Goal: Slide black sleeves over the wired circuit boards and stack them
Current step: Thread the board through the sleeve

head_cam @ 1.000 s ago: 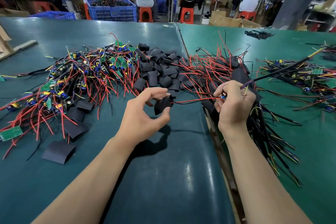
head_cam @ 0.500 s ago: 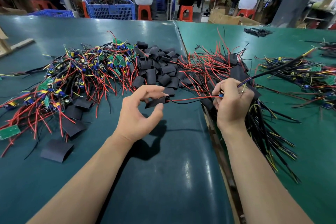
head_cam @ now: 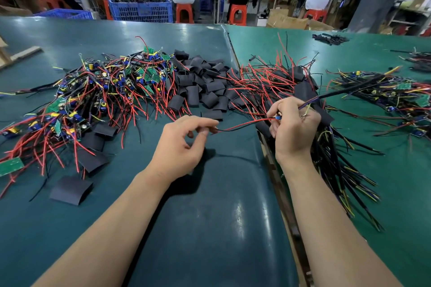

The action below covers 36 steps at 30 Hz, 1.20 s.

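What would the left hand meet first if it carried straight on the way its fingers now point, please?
Likely the right hand: the left hand points rightward along the red and black wire pair that runs into it. Depth is unclear.

Bright, even overhead light, white glare streaks on the glossy tabletop [head_cam: 235, 214], soft dark shadow under the left hand [head_cam: 179, 147], wide-angle bending at the edges, far workers and stools softly blurred, near wires slightly smeared at right.
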{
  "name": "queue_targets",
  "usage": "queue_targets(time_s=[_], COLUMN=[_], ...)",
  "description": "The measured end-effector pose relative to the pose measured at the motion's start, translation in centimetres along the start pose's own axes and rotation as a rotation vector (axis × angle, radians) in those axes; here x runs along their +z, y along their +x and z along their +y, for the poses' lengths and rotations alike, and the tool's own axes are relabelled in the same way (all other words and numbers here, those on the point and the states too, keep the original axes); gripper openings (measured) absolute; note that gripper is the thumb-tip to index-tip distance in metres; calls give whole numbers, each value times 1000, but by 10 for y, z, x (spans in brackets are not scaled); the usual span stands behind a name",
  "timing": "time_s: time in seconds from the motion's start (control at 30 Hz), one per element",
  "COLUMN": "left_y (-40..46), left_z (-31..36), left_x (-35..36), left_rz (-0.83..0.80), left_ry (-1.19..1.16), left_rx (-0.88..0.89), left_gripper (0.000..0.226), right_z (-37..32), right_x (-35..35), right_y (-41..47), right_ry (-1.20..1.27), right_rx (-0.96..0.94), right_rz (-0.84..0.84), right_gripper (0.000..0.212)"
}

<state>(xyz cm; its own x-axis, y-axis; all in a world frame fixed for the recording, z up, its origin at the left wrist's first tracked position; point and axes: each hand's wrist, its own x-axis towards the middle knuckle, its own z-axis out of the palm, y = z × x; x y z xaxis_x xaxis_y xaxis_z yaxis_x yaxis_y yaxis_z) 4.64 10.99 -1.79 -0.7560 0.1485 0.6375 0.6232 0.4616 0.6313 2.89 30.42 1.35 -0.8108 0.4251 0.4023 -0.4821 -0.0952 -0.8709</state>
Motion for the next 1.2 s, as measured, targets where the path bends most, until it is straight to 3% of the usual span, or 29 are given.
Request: queue_targets(time_s=[0.13, 0.27, 0.43, 0.53, 0.7, 0.87, 1.2], left_y=[2, -5, -6, -5, -5, -3, -4], left_z=[-3, -12, -19, -20, -18, -8, -7], left_x=[-27, -39, -45, -37, -34, -31, -26], left_rz=[-113, -353, -362, -383, -281, -59, -120], left_ry=[125, 291, 358, 402, 171, -169, -333], left_rx=[40, -100, -163, -187, -254, -269, -283], left_gripper=[23, 39, 48, 39, 20, 24, 26], right_z=[0, -1, -2, -3, -5, -10, -10], right_x=[-1, 1, 0, 0, -1, -3, 0], right_y=[0, -1, -2, -3, -4, -4, -2], right_ry=[26, 19, 41, 44, 82, 194, 211], right_rx=[6, 14, 45, 58, 63, 118, 168], right_rz=[20, 8, 14, 15, -1, 20, 84], right_gripper=[32, 31, 26, 26, 28, 26, 23])
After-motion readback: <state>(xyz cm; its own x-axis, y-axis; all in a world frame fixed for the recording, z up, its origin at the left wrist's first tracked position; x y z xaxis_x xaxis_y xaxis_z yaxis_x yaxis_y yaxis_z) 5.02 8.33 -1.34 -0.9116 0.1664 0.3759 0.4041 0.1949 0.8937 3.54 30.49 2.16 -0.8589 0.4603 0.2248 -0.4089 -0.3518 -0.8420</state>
